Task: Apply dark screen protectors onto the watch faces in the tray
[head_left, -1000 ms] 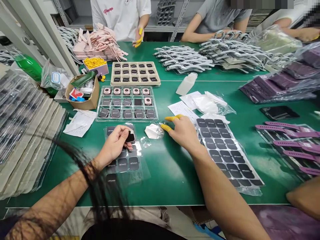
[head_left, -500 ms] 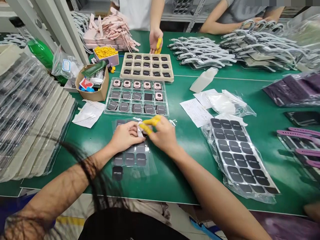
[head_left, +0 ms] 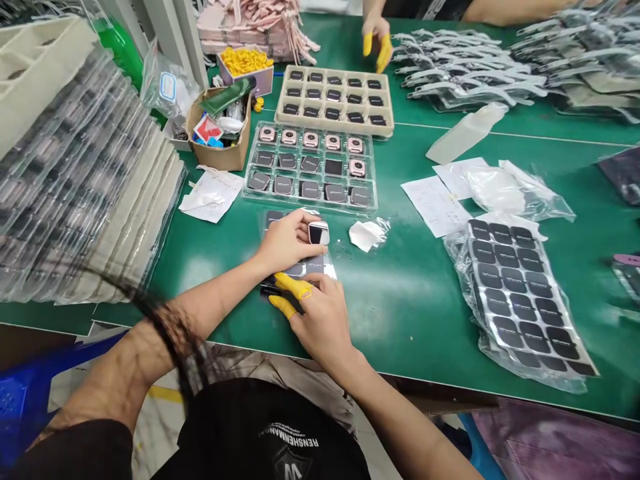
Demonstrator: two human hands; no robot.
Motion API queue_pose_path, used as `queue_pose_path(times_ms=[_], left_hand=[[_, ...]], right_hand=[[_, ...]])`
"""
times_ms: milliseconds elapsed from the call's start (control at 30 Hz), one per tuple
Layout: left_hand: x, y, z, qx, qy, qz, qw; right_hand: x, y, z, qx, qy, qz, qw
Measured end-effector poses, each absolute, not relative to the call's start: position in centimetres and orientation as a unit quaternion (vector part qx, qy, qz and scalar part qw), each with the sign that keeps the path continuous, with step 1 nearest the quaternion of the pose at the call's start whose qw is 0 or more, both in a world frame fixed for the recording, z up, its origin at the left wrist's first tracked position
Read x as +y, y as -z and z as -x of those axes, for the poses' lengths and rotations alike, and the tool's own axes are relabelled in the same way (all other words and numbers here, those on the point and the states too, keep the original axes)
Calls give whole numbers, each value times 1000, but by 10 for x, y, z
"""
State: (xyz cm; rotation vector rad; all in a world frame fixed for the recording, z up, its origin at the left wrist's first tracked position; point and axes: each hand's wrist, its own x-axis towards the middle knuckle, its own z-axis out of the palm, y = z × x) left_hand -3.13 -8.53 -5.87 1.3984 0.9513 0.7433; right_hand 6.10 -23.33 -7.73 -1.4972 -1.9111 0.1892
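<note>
My left hand [head_left: 287,241] is closed round a small square watch body [head_left: 319,233] with a dark glossy face, held just above the green table. My right hand [head_left: 316,315], with yellow finger cots on thumb and forefinger, pinches at a clear sheet of black square stickers [head_left: 300,268] lying under both hands. A white wipe in a clear wrapper [head_left: 367,234] lies just right of the watch body. Beyond it sits a clear tray of watch bodies [head_left: 310,167].
A beige tray of dark parts [head_left: 334,100] stands further back, with another person's hand [head_left: 376,37] at its far edge. A large sticker sheet in plastic [head_left: 525,293] lies right. Stacked trays [head_left: 75,173] fill the left; a cardboard box [head_left: 220,130] and papers [head_left: 213,195] sit nearby.
The wipe has gone back to the table. My right hand moved from the watch body down to the sticker sheet. My head tilted down and closer.
</note>
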Motion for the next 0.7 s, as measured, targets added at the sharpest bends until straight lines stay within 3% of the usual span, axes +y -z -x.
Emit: queue_pose_path(times_ms=[200,367,500,700], left_hand=[[-82,59,34,397,-334,-573,635],[-80,58,34,394,-323,-572,643],[-79,58,33,395,-323,-575,639],[-79,61,33,392,-321,-584,634]], right_hand=[[-218,68,-71,-757,-22,512,406],[-221,62,-73,-785,-20,487,383],[-224,64,-73,-802,-88,489,332],[-225,76,-66,-741,-89,551,374]])
